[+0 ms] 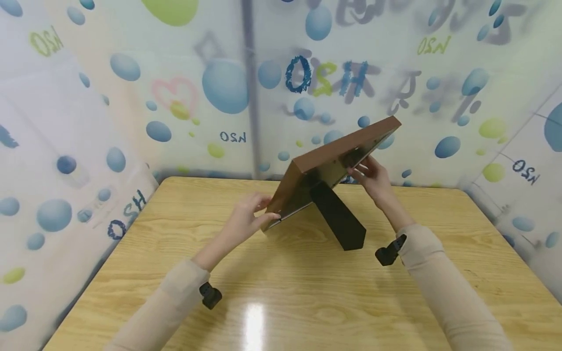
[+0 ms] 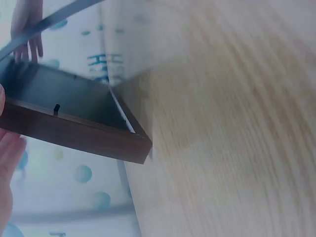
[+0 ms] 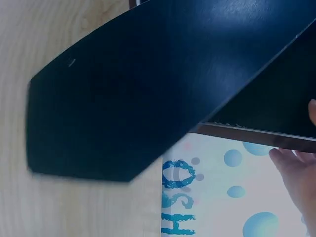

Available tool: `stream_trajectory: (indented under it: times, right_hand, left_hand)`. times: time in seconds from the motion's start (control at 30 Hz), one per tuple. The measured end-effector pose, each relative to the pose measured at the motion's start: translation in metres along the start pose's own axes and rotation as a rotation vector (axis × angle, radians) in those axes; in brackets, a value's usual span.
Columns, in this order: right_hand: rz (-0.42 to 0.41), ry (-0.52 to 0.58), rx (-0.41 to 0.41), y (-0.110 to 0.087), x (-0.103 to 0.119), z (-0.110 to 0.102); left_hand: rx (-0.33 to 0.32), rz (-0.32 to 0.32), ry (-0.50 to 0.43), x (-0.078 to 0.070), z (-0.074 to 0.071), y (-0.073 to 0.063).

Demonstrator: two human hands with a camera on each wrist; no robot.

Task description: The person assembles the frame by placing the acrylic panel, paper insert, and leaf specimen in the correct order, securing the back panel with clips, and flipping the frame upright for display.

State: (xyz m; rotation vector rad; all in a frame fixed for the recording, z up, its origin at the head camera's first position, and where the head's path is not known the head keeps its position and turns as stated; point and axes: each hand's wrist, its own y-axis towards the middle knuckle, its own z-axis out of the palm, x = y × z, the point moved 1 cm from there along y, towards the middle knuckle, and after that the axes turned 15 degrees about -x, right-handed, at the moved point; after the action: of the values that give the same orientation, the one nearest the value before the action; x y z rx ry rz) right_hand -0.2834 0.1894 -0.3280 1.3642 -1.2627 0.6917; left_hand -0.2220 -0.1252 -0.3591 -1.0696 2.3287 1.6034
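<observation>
A picture frame (image 1: 347,144) with a brown rim tilts above the wooden table, its dark back facing me. From that back a black easel stand (image 1: 338,217) swings out and slants down toward the tabletop. My left hand (image 1: 243,217) pinches the frame's left side, thumb on the back and fingers on the outer rim. On the right side, my right hand (image 1: 375,185) grips the rim. The right wrist view is mostly filled by the stand (image 3: 123,98). Whether the frame's low corner and the stand's foot touch the table, I cannot tell. The frame's front is hidden.
The wooden table (image 1: 281,302) spreads beneath both arms. Behind it and at both sides hang printed sheets (image 1: 197,146) with blue and green dots and lettering. Each sleeve carries a small black wrist camera (image 1: 210,295).
</observation>
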Motion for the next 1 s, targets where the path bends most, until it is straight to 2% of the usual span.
stream_trajectory:
  times: [0.1, 0.17, 0.33, 0.4, 0.5, 0.6, 0.77, 0.9, 1.0]
  right_hand:
    - [0.042, 0.009, 0.032, 0.004, 0.001, 0.0]
    - [0.075, 0.004, 0.034, 0.006, 0.001, 0.0]
    - [0.176, -0.006, 0.001, 0.003, 0.004, -0.001]
    - [0.223, -0.013, -0.028, -0.002, 0.009, -0.003]
    - [0.248, -0.025, -0.099, -0.014, 0.019, -0.005]
    - [0.209, 0.035, -0.179, -0.03, 0.028, -0.005]
    - [0.064, 0.255, -0.294, -0.067, 0.036, -0.001]
    - [-0.044, 0.362, -0.314, -0.096, 0.039, 0.004]
    - [-0.066, 0.411, -0.306, -0.113, 0.042, 0.008]
  left_hand:
    - [0.015, 0.067, -0.062, -0.008, 0.007, -0.003]
    - [0.009, 0.11, -0.071, -0.013, 0.011, -0.005]
    - [-0.05, 0.199, 0.001, -0.024, 0.021, -0.01]
    - [-0.059, 0.214, 0.041, -0.03, 0.025, -0.011]
    - [-0.071, 0.217, 0.082, -0.04, 0.033, -0.01]
    - [-0.093, 0.216, 0.105, -0.049, 0.04, -0.008]
    - [-0.121, 0.208, 0.137, -0.063, 0.056, -0.004]
    - [-0.122, 0.178, 0.178, -0.073, 0.069, -0.001]
    - [-0.123, 0.161, 0.215, -0.08, 0.078, 0.002]
